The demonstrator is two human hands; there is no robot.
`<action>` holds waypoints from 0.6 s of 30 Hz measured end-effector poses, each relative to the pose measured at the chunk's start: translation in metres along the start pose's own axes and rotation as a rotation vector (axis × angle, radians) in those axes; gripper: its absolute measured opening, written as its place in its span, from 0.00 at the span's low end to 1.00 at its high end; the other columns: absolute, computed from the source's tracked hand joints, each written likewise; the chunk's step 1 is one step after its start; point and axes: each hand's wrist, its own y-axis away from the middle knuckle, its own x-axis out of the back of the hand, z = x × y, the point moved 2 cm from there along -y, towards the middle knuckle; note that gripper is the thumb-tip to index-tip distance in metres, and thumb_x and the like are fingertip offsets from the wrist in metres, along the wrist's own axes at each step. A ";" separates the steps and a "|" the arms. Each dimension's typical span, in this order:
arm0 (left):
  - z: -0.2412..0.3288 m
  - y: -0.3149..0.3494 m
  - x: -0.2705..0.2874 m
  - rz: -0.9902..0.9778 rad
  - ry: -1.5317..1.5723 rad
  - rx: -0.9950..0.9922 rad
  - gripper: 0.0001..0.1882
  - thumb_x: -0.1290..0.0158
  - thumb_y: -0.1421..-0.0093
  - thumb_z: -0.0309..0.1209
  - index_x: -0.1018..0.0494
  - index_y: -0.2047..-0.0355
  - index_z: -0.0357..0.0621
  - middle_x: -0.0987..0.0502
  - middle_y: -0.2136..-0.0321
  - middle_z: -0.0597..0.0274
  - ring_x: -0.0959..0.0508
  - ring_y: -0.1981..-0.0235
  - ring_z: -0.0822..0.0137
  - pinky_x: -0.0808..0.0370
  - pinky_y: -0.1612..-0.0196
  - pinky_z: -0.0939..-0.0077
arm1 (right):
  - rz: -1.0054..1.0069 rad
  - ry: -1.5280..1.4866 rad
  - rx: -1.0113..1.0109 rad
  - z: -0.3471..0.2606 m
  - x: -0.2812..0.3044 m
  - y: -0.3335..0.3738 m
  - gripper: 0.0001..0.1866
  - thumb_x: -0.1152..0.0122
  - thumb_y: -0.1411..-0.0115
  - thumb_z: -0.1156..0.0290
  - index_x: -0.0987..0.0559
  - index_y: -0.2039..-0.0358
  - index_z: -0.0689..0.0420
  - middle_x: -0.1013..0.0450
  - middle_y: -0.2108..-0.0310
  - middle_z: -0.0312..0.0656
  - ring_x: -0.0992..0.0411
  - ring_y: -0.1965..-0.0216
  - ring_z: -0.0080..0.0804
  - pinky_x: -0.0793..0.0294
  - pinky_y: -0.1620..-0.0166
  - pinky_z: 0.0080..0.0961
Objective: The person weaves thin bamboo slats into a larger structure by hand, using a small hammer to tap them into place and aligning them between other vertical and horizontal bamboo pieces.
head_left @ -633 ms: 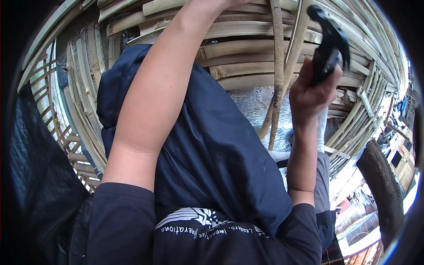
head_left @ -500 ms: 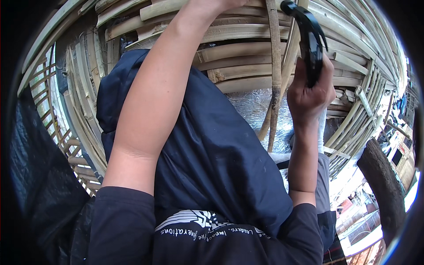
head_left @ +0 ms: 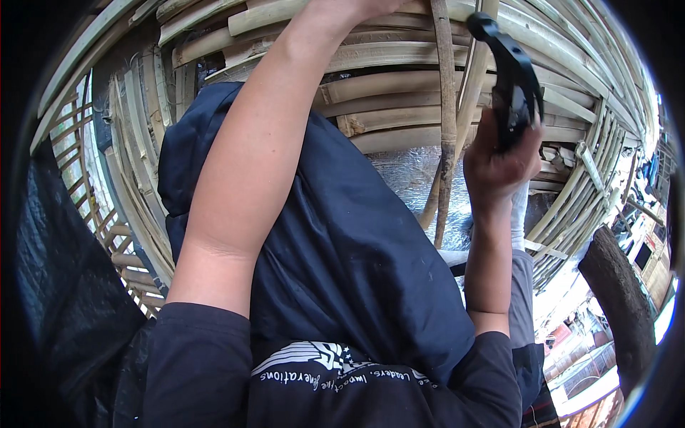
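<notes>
My right hand (head_left: 503,160) is closed around a black claw hammer (head_left: 515,85), raised in front of the bamboo slats; its head points up and to the left. My left arm reaches far forward over my lap. Only the back part of my left hand (head_left: 360,7) shows at the top edge, close to the bamboo slats (head_left: 385,85); its fingers are cut off by the frame. Between the two arms a thin bamboo pole (head_left: 446,107) stands across the slats, with a second strip (head_left: 471,89) slanting beside it.
Dark blue cloth (head_left: 349,221) covers my lap. Silvery foil sheeting (head_left: 410,178) lies beyond it, below the slats. Split bamboo (head_left: 571,221) curves along the right side. A thick dark log (head_left: 621,299) stands at the far right, and black plastic sheeting (head_left: 68,285) hangs at the left.
The hammer has shifted slightly to the right and tilted in my right hand, its head a little lower. My left arm stays nearly in place.
</notes>
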 end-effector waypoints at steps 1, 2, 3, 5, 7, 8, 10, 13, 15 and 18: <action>0.000 -0.004 0.001 0.002 -0.007 0.025 0.15 0.34 0.42 0.41 0.18 0.80 0.46 0.22 0.85 0.63 0.25 0.82 0.69 0.27 0.72 0.67 | 0.018 0.027 -0.032 0.002 -0.004 0.002 0.17 0.31 0.38 0.68 0.25 0.51 0.57 0.19 0.70 0.46 0.18 0.72 0.42 0.23 0.69 0.31; 0.000 -0.008 0.002 0.003 -0.015 0.051 0.15 0.34 0.42 0.41 0.18 0.80 0.46 0.22 0.85 0.63 0.25 0.82 0.69 0.27 0.72 0.67 | 0.035 0.053 -0.064 0.005 -0.007 0.002 0.17 0.31 0.37 0.68 0.25 0.51 0.57 0.19 0.70 0.46 0.19 0.72 0.43 0.23 0.69 0.31; -0.003 -0.008 0.003 0.008 -0.022 0.038 0.15 0.34 0.42 0.41 0.18 0.80 0.46 0.22 0.85 0.63 0.25 0.82 0.69 0.27 0.72 0.67 | -0.200 0.175 -0.116 0.010 -0.008 -0.004 0.16 0.32 0.37 0.68 0.25 0.52 0.57 0.20 0.71 0.46 0.19 0.72 0.45 0.23 0.69 0.32; -0.009 -0.005 0.002 0.010 -0.018 0.001 0.15 0.34 0.42 0.41 0.18 0.80 0.46 0.23 0.86 0.63 0.25 0.82 0.69 0.27 0.72 0.67 | -0.362 0.249 -0.176 0.009 -0.006 -0.014 0.15 0.33 0.36 0.68 0.25 0.52 0.58 0.21 0.71 0.47 0.19 0.70 0.47 0.23 0.69 0.34; -0.004 -0.012 0.001 0.027 -0.012 -0.023 0.14 0.34 0.42 0.41 0.18 0.80 0.47 0.22 0.85 0.64 0.25 0.82 0.69 0.27 0.72 0.67 | -0.074 0.066 -0.101 0.012 0.006 -0.002 0.17 0.34 0.36 0.68 0.25 0.49 0.58 0.21 0.70 0.48 0.19 0.71 0.47 0.24 0.70 0.34; -0.001 -0.016 0.000 0.035 -0.008 -0.035 0.14 0.34 0.42 0.41 0.18 0.80 0.48 0.22 0.85 0.64 0.25 0.82 0.69 0.26 0.72 0.67 | 0.006 0.055 -0.060 0.016 0.006 0.000 0.17 0.34 0.35 0.68 0.25 0.49 0.59 0.20 0.70 0.48 0.19 0.71 0.46 0.23 0.69 0.33; -0.006 -0.009 -0.001 0.003 -0.020 0.020 0.14 0.35 0.43 0.41 0.18 0.80 0.48 0.22 0.85 0.65 0.25 0.82 0.69 0.26 0.72 0.68 | -0.397 0.299 -0.202 0.002 0.003 -0.016 0.18 0.33 0.35 0.67 0.25 0.50 0.63 0.18 0.68 0.47 0.17 0.69 0.40 0.18 0.64 0.29; -0.010 -0.010 0.000 -0.014 -0.036 0.049 0.14 0.35 0.43 0.41 0.18 0.81 0.48 0.22 0.85 0.65 0.24 0.82 0.70 0.26 0.72 0.69 | -0.176 0.182 -0.010 0.005 -0.003 -0.019 0.19 0.33 0.35 0.65 0.25 0.50 0.62 0.18 0.69 0.45 0.17 0.71 0.40 0.19 0.67 0.30; -0.005 -0.008 -0.001 0.008 -0.016 0.019 0.15 0.34 0.42 0.41 0.18 0.81 0.47 0.21 0.85 0.65 0.24 0.81 0.70 0.26 0.72 0.70 | -0.035 0.112 -0.047 0.002 0.001 -0.008 0.17 0.33 0.36 0.66 0.24 0.51 0.60 0.19 0.70 0.45 0.18 0.71 0.42 0.21 0.70 0.32; -0.007 -0.010 -0.006 -0.003 0.014 0.025 0.15 0.34 0.43 0.41 0.19 0.81 0.47 0.22 0.85 0.65 0.24 0.81 0.71 0.26 0.71 0.69 | -0.409 0.334 -0.140 0.019 0.000 -0.011 0.15 0.33 0.35 0.68 0.23 0.52 0.61 0.19 0.71 0.44 0.19 0.72 0.42 0.22 0.70 0.32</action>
